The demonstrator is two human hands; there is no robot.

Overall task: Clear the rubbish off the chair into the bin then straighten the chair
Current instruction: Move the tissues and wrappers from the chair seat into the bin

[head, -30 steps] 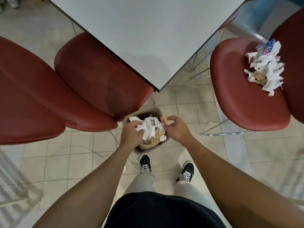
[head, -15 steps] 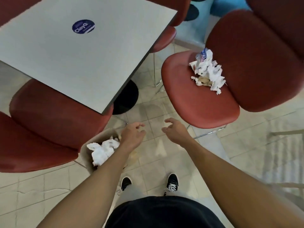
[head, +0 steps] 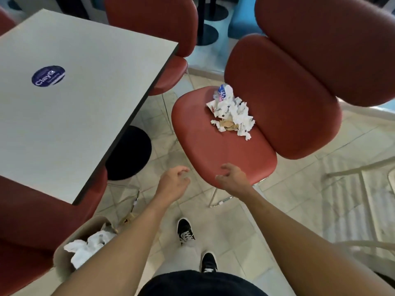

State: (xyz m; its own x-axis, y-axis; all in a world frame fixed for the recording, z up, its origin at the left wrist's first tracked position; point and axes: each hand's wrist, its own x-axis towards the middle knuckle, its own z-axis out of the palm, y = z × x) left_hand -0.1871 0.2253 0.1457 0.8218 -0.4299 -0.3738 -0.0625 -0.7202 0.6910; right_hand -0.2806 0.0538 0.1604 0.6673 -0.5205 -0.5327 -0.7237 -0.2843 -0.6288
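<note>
A red chair (head: 215,146) stands turned at an angle to the table, its seat ahead of me. A heap of crumpled white and brown paper rubbish (head: 232,113) with a blue-printed wrapper lies at the back of the seat, against the backrest. My right hand (head: 232,178) hovers over the seat's front edge, empty, fingers spread. To its left, my left hand (head: 173,183) is over the floor, empty too, with loosely curled fingers. The beige bin (head: 62,258) sits at lower left by my left forearm, holding white crumpled paper (head: 85,248).
A grey table (head: 70,92) with a blue round sticker (head: 48,76) fills the left, on a black round base (head: 130,154). Other red chairs stand behind the table (head: 154,24), at far right (head: 329,45) and lower left (head: 23,229). My shoes (head: 185,230) are on the tiled floor.
Both hands have left the bin and come up and right toward the red chair, empty. My view has swung from the bin to the chair with the rubbish.
</note>
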